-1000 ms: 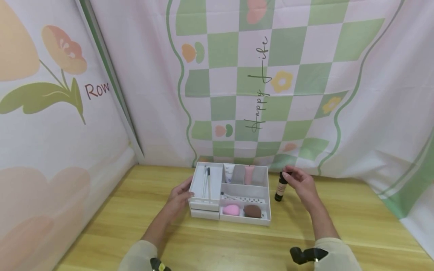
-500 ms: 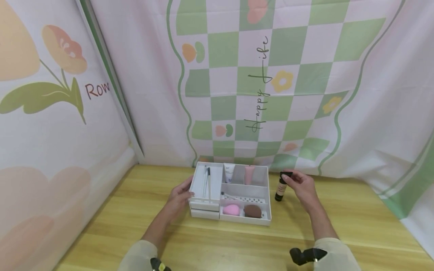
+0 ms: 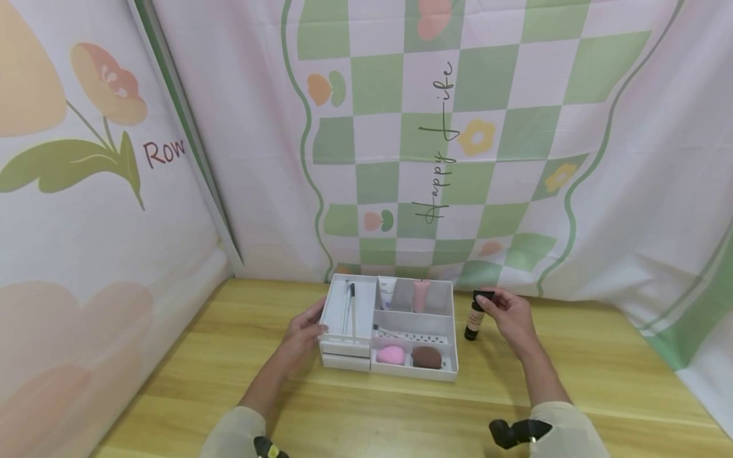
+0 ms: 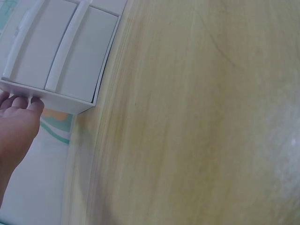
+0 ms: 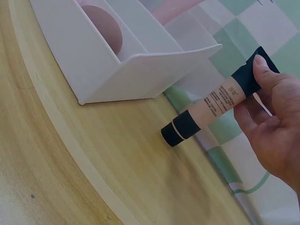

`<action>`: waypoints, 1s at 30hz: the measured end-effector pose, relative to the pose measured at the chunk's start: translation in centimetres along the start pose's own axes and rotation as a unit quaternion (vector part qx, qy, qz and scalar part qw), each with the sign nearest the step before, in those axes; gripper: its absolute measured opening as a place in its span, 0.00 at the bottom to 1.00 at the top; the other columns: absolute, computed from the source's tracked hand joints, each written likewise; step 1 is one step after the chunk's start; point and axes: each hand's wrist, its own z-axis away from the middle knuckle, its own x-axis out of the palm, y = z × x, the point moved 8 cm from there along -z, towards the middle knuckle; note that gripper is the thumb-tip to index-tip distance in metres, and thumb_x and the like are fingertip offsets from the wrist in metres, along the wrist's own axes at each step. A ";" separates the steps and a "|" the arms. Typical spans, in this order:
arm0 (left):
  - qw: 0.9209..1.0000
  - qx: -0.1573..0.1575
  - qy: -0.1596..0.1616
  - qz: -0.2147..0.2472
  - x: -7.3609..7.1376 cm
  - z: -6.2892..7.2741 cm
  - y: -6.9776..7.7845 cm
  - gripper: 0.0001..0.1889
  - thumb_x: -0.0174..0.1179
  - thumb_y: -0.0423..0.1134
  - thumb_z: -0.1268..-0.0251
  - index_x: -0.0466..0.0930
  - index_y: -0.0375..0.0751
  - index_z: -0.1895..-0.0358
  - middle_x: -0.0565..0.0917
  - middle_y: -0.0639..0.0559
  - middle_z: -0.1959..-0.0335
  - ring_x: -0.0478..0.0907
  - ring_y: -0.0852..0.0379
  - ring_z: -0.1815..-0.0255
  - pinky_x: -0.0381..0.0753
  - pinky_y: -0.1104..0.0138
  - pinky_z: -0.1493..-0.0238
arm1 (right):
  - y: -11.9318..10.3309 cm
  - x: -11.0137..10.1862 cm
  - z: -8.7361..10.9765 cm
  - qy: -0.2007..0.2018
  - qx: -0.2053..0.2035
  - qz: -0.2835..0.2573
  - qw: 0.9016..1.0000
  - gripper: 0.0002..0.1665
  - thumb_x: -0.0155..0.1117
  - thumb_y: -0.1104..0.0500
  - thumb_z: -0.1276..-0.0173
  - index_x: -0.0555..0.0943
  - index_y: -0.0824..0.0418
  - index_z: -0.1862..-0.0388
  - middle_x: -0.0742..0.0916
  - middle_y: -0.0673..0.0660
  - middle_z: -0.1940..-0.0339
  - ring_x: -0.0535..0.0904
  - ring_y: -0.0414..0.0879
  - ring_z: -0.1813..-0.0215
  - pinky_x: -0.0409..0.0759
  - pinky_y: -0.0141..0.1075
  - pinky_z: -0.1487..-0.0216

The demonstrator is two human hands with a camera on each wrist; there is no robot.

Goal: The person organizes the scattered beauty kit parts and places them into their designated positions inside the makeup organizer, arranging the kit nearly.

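A white makeup organizer (image 3: 412, 375) stands on the wooden table. My left hand (image 3: 303, 331) rests against its left side; fingertips (image 4: 36, 104) touch the side wall in the left wrist view. To the organizer's right, my right hand (image 3: 512, 315) pinches a foundation tube (image 5: 218, 104) by its flat black end between thumb and fingers. The tube is beige with black ends and small dark print. It hangs tilted, cap end down, close over the table. Inside the organizer lie a pink makeup sponge (image 3: 391, 355) and a brown one (image 3: 426, 357).
The organizer also holds slim brushes (image 3: 352, 312) at left, a white tube (image 3: 386, 292) and a pink tube (image 3: 420, 296) at the back, and another brush (image 3: 386, 331) mid-tray. Two small drawers (image 3: 345, 356) face front. A checked curtain (image 3: 435, 140) hangs behind the table (image 3: 401, 420).
My right hand and the foundation tube have shifted very slightly, with the fingers lowering onto its black end. The left hand and the organizer have not moved.
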 end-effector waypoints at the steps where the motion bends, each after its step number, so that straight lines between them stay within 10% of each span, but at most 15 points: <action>1: 1.000 0.000 0.001 0.000 0.0 0.0 0.0 0.38 0.49 0.24 0.35 0.49 0.30 0.20 0.47 0.36 0.16 0.44 0.38 0.15 0.56 0.57 0.19 | 0.0 0.0 0.0 0.003 0.002 0.003 1.000 0.27 0.64 0.54 0.27 0.78 0.74 0.40 0.81 0.26 0.66 0.78 0.22 0.58 0.80 0.14 0.54; 30: 1.000 0.009 -0.006 0.000 0.2 0.0 0.1 0.39 0.48 0.24 0.36 0.47 0.27 0.20 0.46 0.33 0.16 0.44 0.37 0.15 0.53 0.55 0.17 | 0.2 -0.6 -0.5 0.067 -0.019 0.037 0.997 0.22 0.67 0.58 0.30 0.82 0.74 0.45 0.79 0.24 0.72 0.76 0.23 0.64 0.78 0.17 0.64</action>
